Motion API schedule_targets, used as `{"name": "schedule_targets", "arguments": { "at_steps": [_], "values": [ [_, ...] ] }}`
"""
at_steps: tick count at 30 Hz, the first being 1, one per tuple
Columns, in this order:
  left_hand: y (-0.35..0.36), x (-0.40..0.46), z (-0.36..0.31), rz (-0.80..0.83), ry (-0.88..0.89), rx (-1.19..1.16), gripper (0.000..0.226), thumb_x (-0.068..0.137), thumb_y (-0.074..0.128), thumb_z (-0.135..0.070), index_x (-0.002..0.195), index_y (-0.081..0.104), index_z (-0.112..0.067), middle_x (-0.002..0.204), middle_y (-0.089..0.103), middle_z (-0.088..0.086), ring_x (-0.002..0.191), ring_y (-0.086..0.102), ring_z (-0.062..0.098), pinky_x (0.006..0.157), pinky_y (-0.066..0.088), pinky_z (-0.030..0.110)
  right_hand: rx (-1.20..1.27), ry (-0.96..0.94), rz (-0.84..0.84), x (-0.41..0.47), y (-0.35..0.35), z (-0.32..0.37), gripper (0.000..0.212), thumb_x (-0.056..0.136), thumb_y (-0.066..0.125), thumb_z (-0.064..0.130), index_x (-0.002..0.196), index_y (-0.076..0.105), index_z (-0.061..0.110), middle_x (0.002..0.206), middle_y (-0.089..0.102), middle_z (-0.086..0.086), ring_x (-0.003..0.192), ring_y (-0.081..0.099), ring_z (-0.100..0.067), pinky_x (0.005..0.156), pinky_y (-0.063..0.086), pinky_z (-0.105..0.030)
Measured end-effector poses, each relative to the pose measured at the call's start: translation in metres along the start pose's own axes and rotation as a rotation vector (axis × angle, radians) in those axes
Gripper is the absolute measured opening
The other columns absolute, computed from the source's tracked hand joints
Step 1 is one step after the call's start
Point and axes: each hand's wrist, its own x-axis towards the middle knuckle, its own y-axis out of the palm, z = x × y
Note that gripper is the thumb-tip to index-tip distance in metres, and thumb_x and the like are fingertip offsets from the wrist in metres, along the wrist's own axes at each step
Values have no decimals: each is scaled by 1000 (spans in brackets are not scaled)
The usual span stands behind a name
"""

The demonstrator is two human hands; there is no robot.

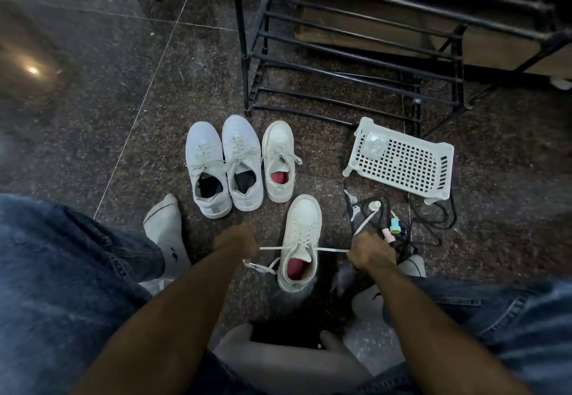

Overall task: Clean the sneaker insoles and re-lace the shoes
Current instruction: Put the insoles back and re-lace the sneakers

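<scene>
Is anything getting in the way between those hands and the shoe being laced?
Nothing visible does. The left hand and right hand each already hold an end of the lace, pulled out to either side of the sneaker.

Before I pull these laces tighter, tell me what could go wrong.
1. Both the left hand and the right hand pull sideways on the nearest sneaker, which nothing pins down; it may slide or tip.
2. The keys and black cord lie beside your right hand and could snag the lace.
</scene>
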Motion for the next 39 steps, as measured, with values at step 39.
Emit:
{"name": "schedule_targets", "arguments": {
  "at_steps": [39],
  "values": [
    [27,-1,-35,162,211,-222,25,87,71,-27,91,72,-3,86,71,12,81,66,22,69,46,27,613,-85,89,14,28,41,28,85,69,24,60,60,14,62,62,0,61,56,-14,61,45,-27]
  ]
}}
